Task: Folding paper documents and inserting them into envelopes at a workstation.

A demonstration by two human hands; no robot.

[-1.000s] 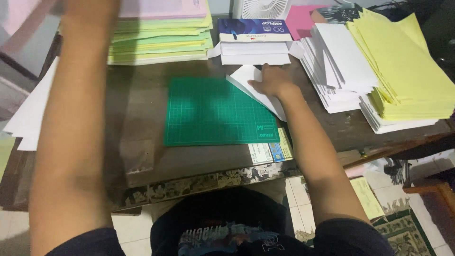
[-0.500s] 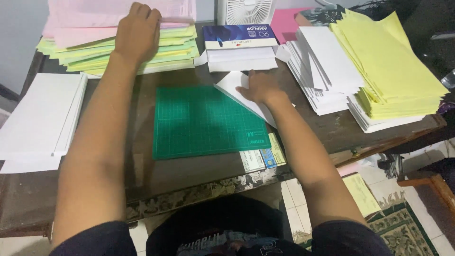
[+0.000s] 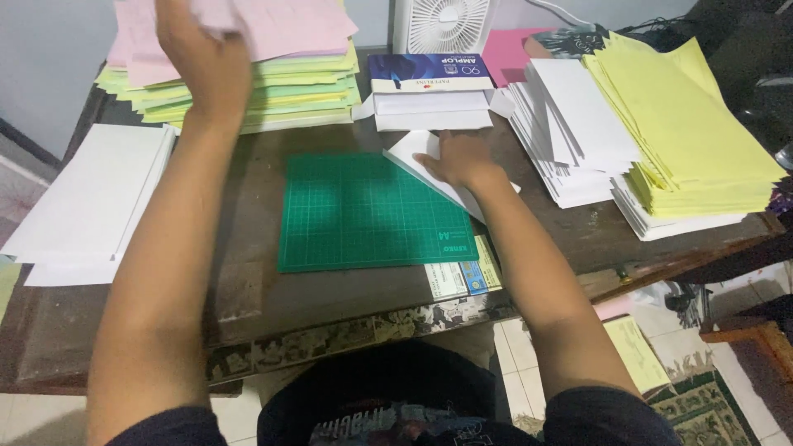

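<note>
The left hand (image 3: 206, 62) is raised over the far left of the table (image 3: 248, 248), its fingers closed on a pink sheet (image 3: 281, 25) lifted off the stack of pink and green paper (image 3: 289, 91); the fingertips are hidden behind the sheet and the top edge of the picture cuts off both sheet and stack, so how many sheets are pinched cannot be told. The right hand (image 3: 462, 157) lies flat, fingers spread and unclenched, pressing on a white envelope (image 3: 413, 153) that sits at the far right corner of the green cutting mat (image 3: 372, 211); the palm covers most of the envelope. Just beyond it stands an open box of white envelopes (image 3: 429, 95), and behind that a small white fan (image 3: 446, 23), only its lower part in view. To the right are fanned white envelopes (image 3: 570, 124) and a tall pile of yellow paper (image 3: 686, 132), which hides the white sheets under it. A white stack (image 3: 83, 206) lies at the left edge.
</note>
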